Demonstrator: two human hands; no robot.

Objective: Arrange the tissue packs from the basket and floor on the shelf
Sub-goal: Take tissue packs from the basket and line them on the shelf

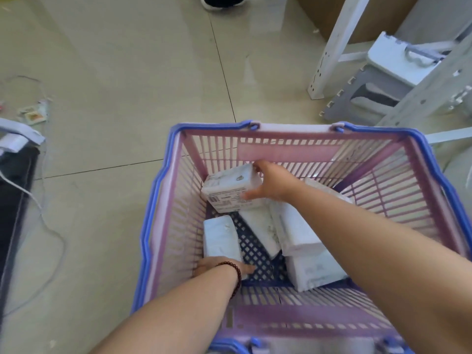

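Far left: a dark object with white edging (15, 159) is seen at the left edge of the frame, and a white cord (38, 208) trails from it over the floor (115, 72).
Upper left: small packets (33, 114) are seen lying on the floor tiles.
Basket: a pink slatted basket (163, 226) with blue handles fills the lower centre and right of the frame and stands on the floor.
Left hand: the left hand (222, 269), a bead bracelet (236, 277) on its wrist, is laid over the near end of a flat pack (221, 237) at the basket's left side; its fingers are curled around that end, though a firm grasp cannot be confirmed.
Printed pack: a pack with a barcode label (231, 191) is held tilted at the far left of the basket's inside.
Right hand: the right hand (272, 183) is clamped on the printed pack's right end, fingers on top and thumb below.
Other packs: further white packs (293, 231) are piled loosely at the bottom centre and right, under the right forearm.
Upper right: white shelf posts (332, 44) and a grey folding stool (383, 72) are seen beyond the basket.
Top centre: a dark shoe (222, 1) is cut by the frame's upper edge.
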